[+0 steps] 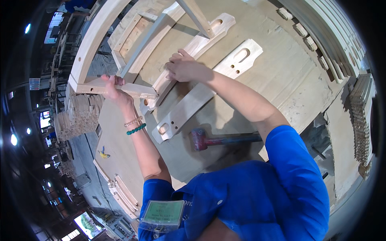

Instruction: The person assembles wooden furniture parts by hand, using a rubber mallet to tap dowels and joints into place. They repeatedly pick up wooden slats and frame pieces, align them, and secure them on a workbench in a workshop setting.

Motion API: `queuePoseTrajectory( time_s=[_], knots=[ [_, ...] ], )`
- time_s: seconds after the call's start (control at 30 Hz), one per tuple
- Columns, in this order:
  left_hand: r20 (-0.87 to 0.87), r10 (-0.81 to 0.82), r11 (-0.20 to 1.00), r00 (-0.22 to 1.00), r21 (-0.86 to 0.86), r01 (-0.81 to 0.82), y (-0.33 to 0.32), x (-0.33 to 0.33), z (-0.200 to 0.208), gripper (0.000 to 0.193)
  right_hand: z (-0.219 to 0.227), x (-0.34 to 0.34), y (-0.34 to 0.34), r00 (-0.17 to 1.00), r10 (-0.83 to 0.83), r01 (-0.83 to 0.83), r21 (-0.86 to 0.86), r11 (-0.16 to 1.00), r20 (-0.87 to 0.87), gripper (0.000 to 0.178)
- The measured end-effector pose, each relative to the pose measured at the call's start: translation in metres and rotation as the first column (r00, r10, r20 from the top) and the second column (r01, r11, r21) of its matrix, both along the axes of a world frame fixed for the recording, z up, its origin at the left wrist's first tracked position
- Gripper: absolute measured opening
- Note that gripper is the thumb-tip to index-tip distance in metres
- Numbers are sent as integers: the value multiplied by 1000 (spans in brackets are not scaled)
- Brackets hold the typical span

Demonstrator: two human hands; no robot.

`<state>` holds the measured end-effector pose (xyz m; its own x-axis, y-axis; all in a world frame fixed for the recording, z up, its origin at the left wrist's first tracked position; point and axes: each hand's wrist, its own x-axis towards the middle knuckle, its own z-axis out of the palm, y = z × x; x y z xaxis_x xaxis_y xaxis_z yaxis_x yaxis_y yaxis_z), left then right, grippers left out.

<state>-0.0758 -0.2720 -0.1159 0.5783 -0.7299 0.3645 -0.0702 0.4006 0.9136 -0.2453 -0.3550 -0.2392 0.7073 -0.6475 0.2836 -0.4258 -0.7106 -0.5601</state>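
Note:
My left hand (116, 89) is closed around a pale wooden leg (138, 90) of a partly assembled frame. The inner end of that leg meets a slotted wooden board (197, 47) lying at a slant. My right hand (187, 69) has its fingers curled over the middle of this board, and the fingertips are partly hidden. Another wooden post (197, 18) stands on the board's far end. Nearer to me lies a second slotted board (189, 107), with an oval slot and two holes at each end. A mallet (200, 139) with a reddish head rests beside it.
The worktable (289, 80) carries all of this. Small wooden blocks (300, 30) and long curved slats (337, 32) line its far right. Stacked wooden pieces (362, 116) stand at the right edge, and more stacks (80, 114) at the left. A small yellow object (104, 153) lies at the left.

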Motion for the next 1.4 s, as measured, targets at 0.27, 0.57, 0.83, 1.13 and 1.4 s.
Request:
queuePoseTrajectory(
  time_s=[0.27, 0.57, 0.83, 1.13, 1.4],
  knots=[
    [1, 8, 999, 1000, -38, -8, 23, 0, -14, 22, 1, 5, 16, 988, 30, -38, -47, 998, -152, 47],
    [179, -32, 999, 983, -20, 36, 25, -19, -15, 19, 5, -27, 8, 994, 110, -109, -99, 989, 0, 39],
    [54, -88, 995, 995, 44, 85, 47, -18, -9, 27, 64, -187, 176, 899, 293, -105, 488, 866, -326, 44],
    [375, -16, 995, 927, 99, -23, 38, -4, -12, 23, 35, -181, 241, 977, 102, -51, 260, 964, -185, 32],
    [294, -1, 1000, 956, 30, -8, 49, -8, -1, 22, 144, -153, 218, 991, -28, -98, 864, 493, 128, 30]
  ],
)
